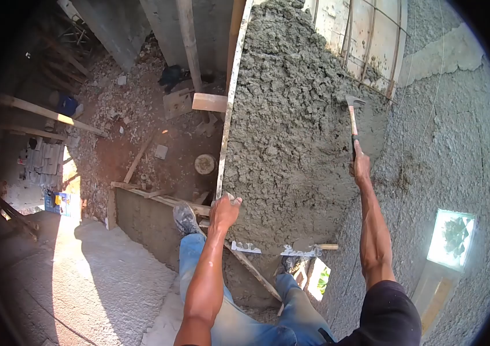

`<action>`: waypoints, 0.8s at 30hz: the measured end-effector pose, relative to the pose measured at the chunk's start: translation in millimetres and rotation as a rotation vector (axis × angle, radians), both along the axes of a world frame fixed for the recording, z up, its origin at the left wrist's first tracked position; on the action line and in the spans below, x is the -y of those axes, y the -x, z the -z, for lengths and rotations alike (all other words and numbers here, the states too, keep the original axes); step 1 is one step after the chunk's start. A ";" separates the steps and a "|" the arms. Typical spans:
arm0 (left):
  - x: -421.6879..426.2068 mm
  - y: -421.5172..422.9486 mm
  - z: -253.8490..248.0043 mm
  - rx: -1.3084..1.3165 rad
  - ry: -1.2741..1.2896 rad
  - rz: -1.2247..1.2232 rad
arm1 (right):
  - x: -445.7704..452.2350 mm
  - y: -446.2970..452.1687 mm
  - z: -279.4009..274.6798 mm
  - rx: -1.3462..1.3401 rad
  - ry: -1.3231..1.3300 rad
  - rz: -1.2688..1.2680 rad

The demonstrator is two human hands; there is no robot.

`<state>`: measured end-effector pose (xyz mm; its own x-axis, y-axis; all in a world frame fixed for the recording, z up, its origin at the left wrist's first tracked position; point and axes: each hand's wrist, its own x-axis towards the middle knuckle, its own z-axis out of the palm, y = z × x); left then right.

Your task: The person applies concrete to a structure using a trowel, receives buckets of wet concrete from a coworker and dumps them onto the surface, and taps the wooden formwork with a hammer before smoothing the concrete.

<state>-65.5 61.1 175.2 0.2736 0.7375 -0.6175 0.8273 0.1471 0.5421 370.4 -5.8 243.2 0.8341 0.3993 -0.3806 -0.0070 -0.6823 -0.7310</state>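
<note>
My right hand [361, 166] is closed around the dark grip of a hammer [353, 120]. The hammer's head is at the upper right of a sloping bed of rough wet concrete [285, 109]; whether it touches the surface, I cannot tell. At the lower left edge of that bed, my left hand [224, 212] is closed on the end of a long, narrow form board [231, 109]. Below the bed, near my feet, a tool with a wooden handle [328, 247] lies with concrete smeared on it.
Rebar [370, 43] emerges from the concrete at the top. A rough wall [447, 144] with a bright opening [451, 239] rises on the right. On the left is a drop to a rubble floor [118, 115] with wooden props [189, 46] and a bucket [204, 164].
</note>
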 end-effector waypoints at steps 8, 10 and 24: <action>14.0 3.3 9.9 -0.009 0.023 0.045 | -172.6 124.7 16.8 -0.605 -0.506 -0.063; 6.8 -5.1 12.3 -0.001 0.029 0.087 | -174.6 161.4 75.2 -0.161 -0.175 -0.173; -6.4 -13.8 1.1 0.054 0.052 0.063 | -228.9 116.8 17.8 0.042 -0.264 -0.180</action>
<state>-51.7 67.6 174.1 0.3525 0.6848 -0.6378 0.8057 0.1246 0.5791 253.6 223.1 225.4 0.7540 0.6221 -0.2109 0.1304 -0.4564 -0.8801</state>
